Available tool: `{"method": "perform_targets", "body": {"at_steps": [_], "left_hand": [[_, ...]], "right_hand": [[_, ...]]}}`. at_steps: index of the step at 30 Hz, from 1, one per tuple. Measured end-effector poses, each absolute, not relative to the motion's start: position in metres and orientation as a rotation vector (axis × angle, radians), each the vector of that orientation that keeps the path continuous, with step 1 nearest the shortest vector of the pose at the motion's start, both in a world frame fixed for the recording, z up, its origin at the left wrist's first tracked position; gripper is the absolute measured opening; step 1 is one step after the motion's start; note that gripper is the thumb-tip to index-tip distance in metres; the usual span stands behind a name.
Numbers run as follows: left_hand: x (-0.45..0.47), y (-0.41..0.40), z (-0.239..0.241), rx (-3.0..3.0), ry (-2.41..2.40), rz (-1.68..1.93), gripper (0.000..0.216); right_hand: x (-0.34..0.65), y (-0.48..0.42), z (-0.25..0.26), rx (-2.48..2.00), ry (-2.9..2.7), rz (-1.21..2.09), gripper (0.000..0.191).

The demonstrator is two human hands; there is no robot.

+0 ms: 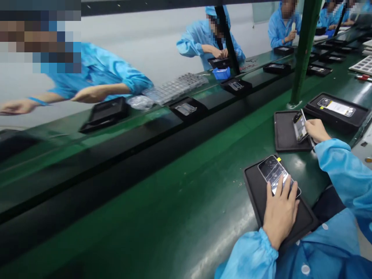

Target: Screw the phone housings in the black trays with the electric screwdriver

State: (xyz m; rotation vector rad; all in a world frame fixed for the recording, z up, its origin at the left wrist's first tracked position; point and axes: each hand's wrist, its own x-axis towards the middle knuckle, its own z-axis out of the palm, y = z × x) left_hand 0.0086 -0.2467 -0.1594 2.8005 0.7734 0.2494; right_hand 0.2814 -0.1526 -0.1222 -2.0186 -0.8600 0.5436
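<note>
My left hand (279, 211) lies over the lower half of a phone (269, 168), its fingers stretched out and spread on the glossy face. That phone has a small yellow tab at its top corner and rests on a black tray (254, 186) close to my body. Farther right, my right hand (317, 131) grips a second phone (300, 127) by its edge, tilted up on another black tray (283, 135). Its inner parts seem to show; the fingertips behind it are hidden.
A green post (303, 50) rises from the green bench (186, 193). Beyond the right tray sits a stacked black tray (345, 120) bearing a phone. A dark conveyor belt (139, 149) carries trays past co-workers in blue. A blue bin (221, 73) and clear plastic trays (177, 87) stand opposite.
</note>
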Motion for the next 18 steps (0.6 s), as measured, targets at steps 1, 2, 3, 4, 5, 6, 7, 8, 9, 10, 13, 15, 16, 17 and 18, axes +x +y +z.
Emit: {"method": "perform_targets", "body": {"at_steps": [1,2,3,4,5,6,7,8,9,10,13,15,16,17,18], "left_hand": [[0.002,-0.248,-0.159,2.817,0.781,0.245,0.045],[-0.004,-0.249,-0.158,2.831,0.777,0.237,0.044],[-0.009,-0.25,-0.157,2.838,0.761,0.23,0.043],[-0.014,-0.25,-0.156,2.836,0.741,0.227,0.043],[-0.016,-0.249,-0.156,2.824,0.73,0.233,0.042],[-0.017,-0.249,-0.156,2.802,0.747,0.25,0.041],[-0.016,-0.247,-0.157,2.773,0.797,0.277,0.041],[-0.014,-0.245,-0.158,2.734,0.879,0.308,0.043],[-0.01,-0.244,-0.16,2.688,0.978,0.337,0.048],[-0.004,-0.242,-0.163,2.639,1.075,0.356,0.054],[0.01,-0.237,-0.17,2.524,1.219,0.36,0.064],[0.013,-0.236,-0.173,2.496,1.202,0.365,0.061],[0.013,-0.236,-0.174,2.489,1.187,0.373,0.059],[0.012,-0.236,-0.175,2.484,1.177,0.385,0.056],[0.011,-0.236,-0.176,2.481,1.172,0.398,0.053]], "right_hand": [[0.285,-0.16,-0.124,-1.922,-0.815,0.599,0.022],[0.287,-0.168,-0.126,-1.82,-0.78,0.655,0.023],[0.287,-0.176,-0.128,-1.719,-0.754,0.708,0.023],[0.286,-0.184,-0.131,-1.623,-0.737,0.755,0.024],[0.284,-0.19,-0.133,-1.537,-0.724,0.795,0.026],[0.282,-0.195,-0.136,-1.463,-0.717,0.83,0.029],[0.279,-0.198,-0.138,-1.401,-0.713,0.861,0.032],[0.277,-0.201,-0.139,-1.35,-0.712,0.889,0.035],[0.276,-0.201,-0.14,-1.31,-0.713,0.911,0.037],[0.275,-0.201,-0.141,-1.281,-0.717,0.926,0.038],[0.274,-0.2,-0.143,-1.259,-0.735,0.937,0.038],[0.273,-0.2,-0.144,-1.294,-0.754,0.925,0.038],[0.273,-0.2,-0.144,-1.321,-0.766,0.916,0.038],[0.272,-0.2,-0.144,-1.352,-0.78,0.904,0.038],[0.272,-0.2,-0.144,-1.389,-0.795,0.889,0.039]]}}
